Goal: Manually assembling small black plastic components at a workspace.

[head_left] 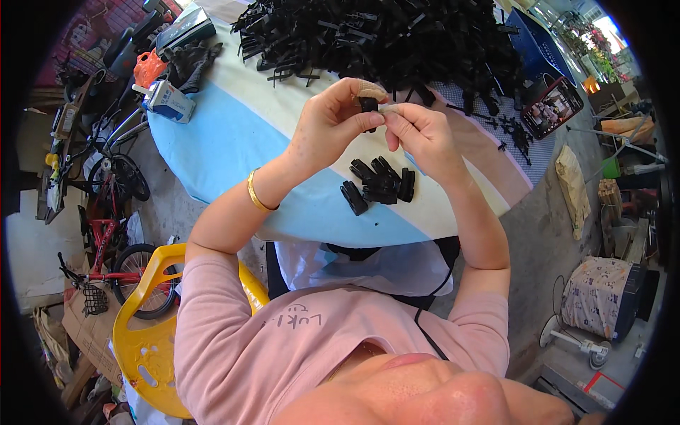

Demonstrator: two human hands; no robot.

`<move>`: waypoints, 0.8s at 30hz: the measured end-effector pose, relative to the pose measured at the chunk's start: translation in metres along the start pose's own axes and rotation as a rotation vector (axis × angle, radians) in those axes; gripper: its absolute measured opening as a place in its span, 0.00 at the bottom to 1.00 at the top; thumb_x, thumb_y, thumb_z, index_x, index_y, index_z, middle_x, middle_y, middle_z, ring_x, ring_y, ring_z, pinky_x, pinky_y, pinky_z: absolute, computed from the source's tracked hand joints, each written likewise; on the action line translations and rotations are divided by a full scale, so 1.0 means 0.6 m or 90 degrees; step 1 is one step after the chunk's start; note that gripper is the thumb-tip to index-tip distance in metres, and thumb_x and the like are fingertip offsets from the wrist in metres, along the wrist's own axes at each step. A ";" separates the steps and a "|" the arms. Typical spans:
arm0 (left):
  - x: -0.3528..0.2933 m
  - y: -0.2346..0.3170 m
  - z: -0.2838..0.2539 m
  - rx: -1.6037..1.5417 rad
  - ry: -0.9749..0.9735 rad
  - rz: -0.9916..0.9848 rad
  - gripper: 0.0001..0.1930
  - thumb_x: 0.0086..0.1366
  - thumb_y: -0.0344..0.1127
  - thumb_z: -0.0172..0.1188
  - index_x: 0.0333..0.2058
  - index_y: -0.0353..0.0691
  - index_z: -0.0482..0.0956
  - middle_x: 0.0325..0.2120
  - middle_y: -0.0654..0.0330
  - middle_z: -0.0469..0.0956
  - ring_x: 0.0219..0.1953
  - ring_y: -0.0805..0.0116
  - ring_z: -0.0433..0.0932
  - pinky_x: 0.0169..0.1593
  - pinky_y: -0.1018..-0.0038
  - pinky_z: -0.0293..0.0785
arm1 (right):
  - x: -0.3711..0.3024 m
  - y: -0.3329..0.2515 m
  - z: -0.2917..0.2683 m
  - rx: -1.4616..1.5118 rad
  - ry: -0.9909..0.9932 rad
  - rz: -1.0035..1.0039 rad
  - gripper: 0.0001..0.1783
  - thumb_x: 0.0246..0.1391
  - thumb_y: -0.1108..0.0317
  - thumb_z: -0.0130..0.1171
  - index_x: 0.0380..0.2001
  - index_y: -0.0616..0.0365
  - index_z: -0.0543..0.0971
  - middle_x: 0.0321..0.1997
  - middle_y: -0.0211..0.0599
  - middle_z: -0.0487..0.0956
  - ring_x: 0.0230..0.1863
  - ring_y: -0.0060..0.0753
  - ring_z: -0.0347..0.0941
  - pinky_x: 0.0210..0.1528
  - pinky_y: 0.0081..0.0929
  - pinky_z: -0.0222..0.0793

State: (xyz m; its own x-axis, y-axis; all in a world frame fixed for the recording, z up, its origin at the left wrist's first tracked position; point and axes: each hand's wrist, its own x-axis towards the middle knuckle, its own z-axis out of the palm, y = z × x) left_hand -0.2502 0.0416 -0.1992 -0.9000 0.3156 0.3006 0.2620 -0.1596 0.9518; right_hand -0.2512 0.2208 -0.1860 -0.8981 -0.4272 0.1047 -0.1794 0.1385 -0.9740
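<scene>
My left hand [327,122] holds a small black plastic part [369,106] upright between thumb and fingers, above the striped tablecloth [227,134]. A tan wrap covers one of its fingertips. Close against that part, the thumb and forefinger of my right hand [423,134] are pinched together; whatever is between them is too small to make out. Below both hands lies a loose cluster of several similar black plastic parts [380,183]. Beyond my hands, a large heap of black plastic pieces [382,42] covers the far side of the table.
A phone [552,108] leans at the table's right edge, beside a blue bin [535,46] and scattered small black bits [516,134]. At the left edge sit a blue-white carton [168,101] and dark gloves [193,62]. A yellow chair [145,347] stands at my left.
</scene>
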 end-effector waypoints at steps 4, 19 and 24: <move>-0.005 -0.010 0.011 0.017 0.071 0.052 0.11 0.54 0.21 0.59 0.37 0.32 0.72 0.32 0.62 0.77 0.33 0.82 0.73 0.37 0.84 0.72 | -0.001 0.007 0.007 -0.043 0.019 -0.026 0.10 0.56 0.68 0.49 0.28 0.63 0.76 0.16 0.24 0.70 0.19 0.13 0.61 0.22 0.16 0.57; -0.011 -0.002 0.023 0.306 -0.153 0.052 0.28 0.46 0.26 0.65 0.49 0.43 0.69 0.32 0.54 0.78 0.33 0.62 0.79 0.39 0.74 0.74 | 0.034 0.020 -0.096 -0.552 0.235 0.014 0.23 0.41 0.60 0.65 0.41 0.60 0.76 0.26 0.39 0.78 0.26 0.27 0.74 0.31 0.23 0.69; -0.008 0.016 0.034 0.376 -0.374 0.090 0.25 0.48 0.40 0.65 0.45 0.38 0.72 0.36 0.53 0.76 0.40 0.56 0.74 0.45 0.69 0.70 | 0.051 0.067 -0.111 -0.749 0.216 0.020 0.18 0.37 0.60 0.64 0.32 0.58 0.79 0.25 0.43 0.78 0.29 0.42 0.76 0.34 0.33 0.71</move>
State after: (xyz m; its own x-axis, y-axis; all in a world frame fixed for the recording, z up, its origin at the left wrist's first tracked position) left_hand -0.2361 0.0576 -0.1903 -0.5603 0.7908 0.2465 0.6448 0.2296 0.7290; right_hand -0.3126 0.2728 -0.2084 -0.9361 -0.1789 0.3029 -0.2512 0.9427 -0.2197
